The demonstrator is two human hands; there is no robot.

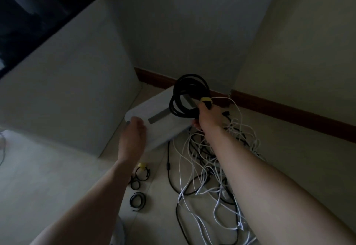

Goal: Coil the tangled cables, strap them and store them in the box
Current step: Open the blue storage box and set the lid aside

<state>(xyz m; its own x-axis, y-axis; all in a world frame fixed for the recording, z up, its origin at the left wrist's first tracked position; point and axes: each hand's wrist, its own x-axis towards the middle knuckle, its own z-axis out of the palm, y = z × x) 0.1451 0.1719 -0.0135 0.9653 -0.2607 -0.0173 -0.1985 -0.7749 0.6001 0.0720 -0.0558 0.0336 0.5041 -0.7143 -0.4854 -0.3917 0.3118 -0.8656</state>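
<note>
My right hand (207,118) grips a coiled black cable (185,96) bound with a yellow strap (206,99), holding it up above the white box (154,121) in the corner. The box has a grey handle strip on its lid (159,117). My left hand (133,131) rests on the box's near left edge with fingers curled over it. A tangle of white and black cables (210,169) lies on the floor under my right forearm.
Several small black coiled straps (137,200) lie on the floor by my left forearm, one with a yellow band (142,165). Walls with a dark wooden skirting (289,109) close the corner. A white cabinet side (67,90) stands at the left.
</note>
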